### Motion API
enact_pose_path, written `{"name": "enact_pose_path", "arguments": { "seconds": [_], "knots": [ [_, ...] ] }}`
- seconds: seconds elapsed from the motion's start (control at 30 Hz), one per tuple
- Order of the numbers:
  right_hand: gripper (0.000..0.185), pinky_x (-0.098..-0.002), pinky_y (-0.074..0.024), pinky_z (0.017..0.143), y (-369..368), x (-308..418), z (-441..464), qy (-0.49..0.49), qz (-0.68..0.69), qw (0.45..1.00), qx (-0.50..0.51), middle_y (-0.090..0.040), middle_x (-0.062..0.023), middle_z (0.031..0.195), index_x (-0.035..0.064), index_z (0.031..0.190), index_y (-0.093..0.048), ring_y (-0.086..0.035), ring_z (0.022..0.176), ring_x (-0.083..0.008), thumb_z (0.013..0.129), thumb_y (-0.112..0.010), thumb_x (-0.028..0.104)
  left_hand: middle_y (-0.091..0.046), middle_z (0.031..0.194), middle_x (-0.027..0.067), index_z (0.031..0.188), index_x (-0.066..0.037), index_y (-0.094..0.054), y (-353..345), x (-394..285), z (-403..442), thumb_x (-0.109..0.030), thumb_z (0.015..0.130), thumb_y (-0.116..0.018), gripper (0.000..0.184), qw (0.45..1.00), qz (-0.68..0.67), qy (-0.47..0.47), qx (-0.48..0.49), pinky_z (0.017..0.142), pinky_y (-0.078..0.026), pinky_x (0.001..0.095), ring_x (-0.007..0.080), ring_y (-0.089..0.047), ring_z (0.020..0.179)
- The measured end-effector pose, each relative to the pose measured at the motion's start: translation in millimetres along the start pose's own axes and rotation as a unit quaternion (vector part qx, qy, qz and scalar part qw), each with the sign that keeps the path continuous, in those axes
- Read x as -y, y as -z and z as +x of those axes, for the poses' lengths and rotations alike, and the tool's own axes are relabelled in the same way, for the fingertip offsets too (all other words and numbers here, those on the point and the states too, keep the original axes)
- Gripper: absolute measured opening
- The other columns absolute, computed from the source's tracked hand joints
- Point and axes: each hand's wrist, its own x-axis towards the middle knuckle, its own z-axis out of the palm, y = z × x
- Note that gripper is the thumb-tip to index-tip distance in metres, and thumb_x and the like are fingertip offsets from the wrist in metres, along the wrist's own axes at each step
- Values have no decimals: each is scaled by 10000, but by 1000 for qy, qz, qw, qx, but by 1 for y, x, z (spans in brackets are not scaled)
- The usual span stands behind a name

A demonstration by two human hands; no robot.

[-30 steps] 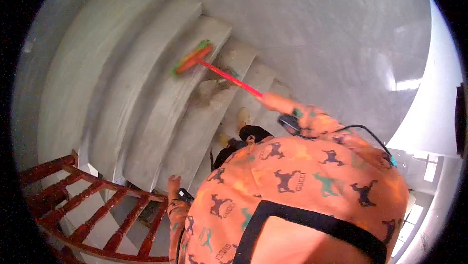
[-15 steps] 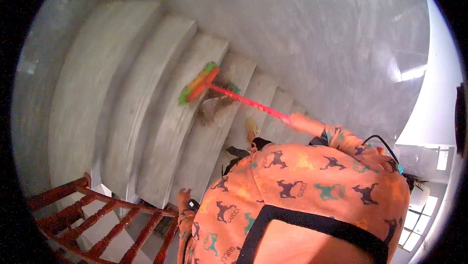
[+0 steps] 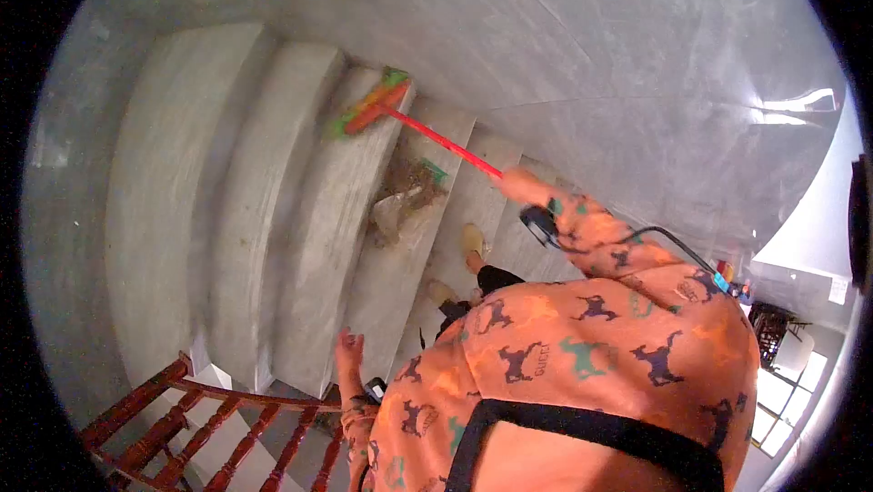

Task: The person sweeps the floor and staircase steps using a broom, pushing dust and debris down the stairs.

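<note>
1. Here, the right hand (image 3: 526, 188) has its fingers curled closely round the red handle (image 3: 446, 142) of the broom, with no visible gap.
2. The left hand (image 3: 349, 348) hangs near the wooden railing (image 3: 135, 401), its fingers loosely parted and nothing visible in them; whether it touches the wood I cannot tell.
3. From the right hand, the handle slants to the orange broom head (image 3: 375, 110), fringed with green bristles, at the wall-side corner of a grey stair tread (image 3: 332, 219); blur hides whether the bristles touch it.
4. On the next lower step (image 3: 375, 301), a heap of dirt (image 3: 416, 201) lies toward the wall-side end, a pale scrap (image 3: 391, 212) beside it and a green piece (image 3: 435, 170) near the front edge.
5. Below that, two beige shoes (image 3: 472, 239) show, dark trouser legs (image 3: 500, 279) above them.
6. The railing borders the steps' left ends; a grey wall (image 3: 618, 83) borders their opposite ends.
</note>
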Motion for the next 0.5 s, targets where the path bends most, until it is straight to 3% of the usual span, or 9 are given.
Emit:
{"name": "enact_pose_path", "arguments": {
  "seconds": [0.07,0.13,0.2,0.23,0.3,0.33,0.4,0.43,0.5],
  "knots": [
    [598,-441,-405,517,34,-3,-47,35,-9,998,42,-519,-182,524,-17,636,-556,-531,511,-345,830,-290,482,-599,796,143,1066,-34,-482,-7,-24,-6,-253,683,-645,471,996,83,-7,21,653,-452,355,256,-577,725],
    [606,-440,-404,523,39,-29,-68,-114,76,978,156,-541,-197,583,-8,684,-575,-543,559,-343,816,-300,515,-606,783,131,1068,-35,-481,-12,-25,-4,-256,680,-647,476,985,164,-24,38,649,-453,351,248,-581,726],
    [607,-438,-405,522,32,-58,-82,-81,29,990,108,-550,-200,611,3,698,-584,-547,576,-342,807,-308,533,-612,740,113,1067,-41,-482,-31,25,17,-280,678,-642,484,989,45,116,85,636,-451,351,241,-585,708],
    [608,-436,-405,521,36,-70,-81,-65,3,994,87,-554,-202,626,9,706,-589,-548,584,-341,802,-313,542,-612,740,113,1067,-41,-482,-35,40,24,-280,678,-642,484,989,43,115,87,636,-451,351,241,-585,708],
    [603,-438,-410,525,58,-91,-70,-83,-61,993,61,-563,-202,648,18,716,-598,-553,606,-342,801,-319,545,-607,716,110,1066,-44,-482,-44,47,31,-315,671,-641,505,978,205,22,42,611,-451,342,230,-583,664],
    [597,-440,-414,530,72,-99,-64,-115,-93,988,55,-566,-200,657,21,720,-603,-557,621,-343,804,-320,540,-607,716,110,1066,-44,-482,-42,42,30,-315,671,-641,505,977,209,25,44,611,-451,342,230,-583,664],
    [583,-448,-422,570,117,-120,-48,-13,-33,999,8,-568,-211,682,1,726,-592,-552,662,-356,817,-322,510,-608,724,105,1058,-45,-488,-26,-5,32,-338,663,-643,516,985,134,90,69,606,-451,338,226,-583,657],
    [563,-450,-420,591,122,-137,-41,-21,-63,997,29,-567,-207,687,-1,724,-587,-550,680,-357,823,-327,489,-608,724,105,1058,-45,-488,-18,-18,31,-338,663,-643,516,983,142,93,71,606,-451,338,226,-583,657],
    [544,-452,-419,612,133,-149,-29,-30,-92,994,50,-567,-203,693,-3,721,-583,-548,698,-358,829,-333,467,-611,744,99,1056,-50,-492,-8,-33,29,-346,656,-645,520,987,161,1,18,619,-449,337,214,-586,678]
  ]
}}
